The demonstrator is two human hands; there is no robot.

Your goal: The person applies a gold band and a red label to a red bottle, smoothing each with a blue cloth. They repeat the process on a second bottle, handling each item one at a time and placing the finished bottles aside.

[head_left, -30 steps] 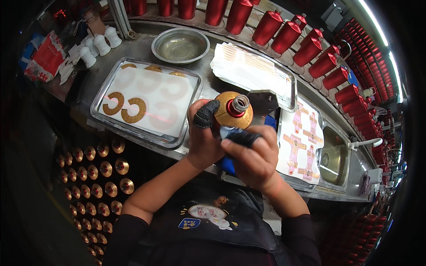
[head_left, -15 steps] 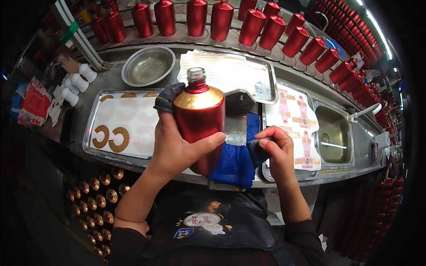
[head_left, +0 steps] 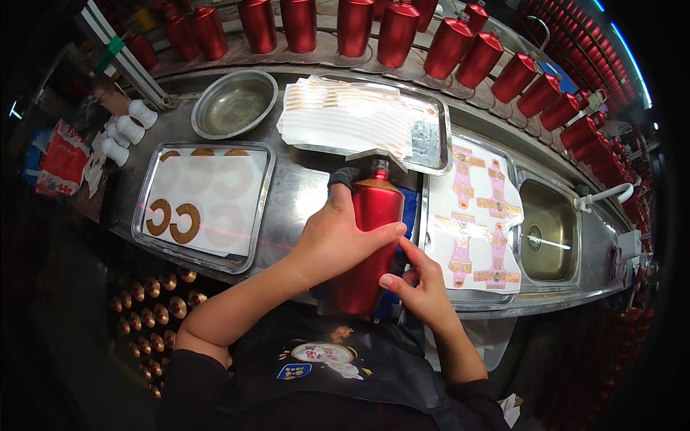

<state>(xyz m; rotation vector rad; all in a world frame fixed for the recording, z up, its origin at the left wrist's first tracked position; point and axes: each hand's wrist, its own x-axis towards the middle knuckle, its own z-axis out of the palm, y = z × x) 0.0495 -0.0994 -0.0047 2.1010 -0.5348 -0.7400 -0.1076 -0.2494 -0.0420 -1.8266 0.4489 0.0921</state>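
Red bottle (head_left: 379, 208): one, neck uppermost, between the fingers. Left hand (head_left: 334, 233): fingers clasping its side. Right hand (head_left: 425, 291): fingers bent at its right edge, pinch unclear. Step, seemingly: steadying the bottle; next move calls for firm left support.

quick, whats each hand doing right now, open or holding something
Left hand: closed around a red bottle.
Right hand: partly curled at the bottle's right side; whether it grips anything cannot be told.
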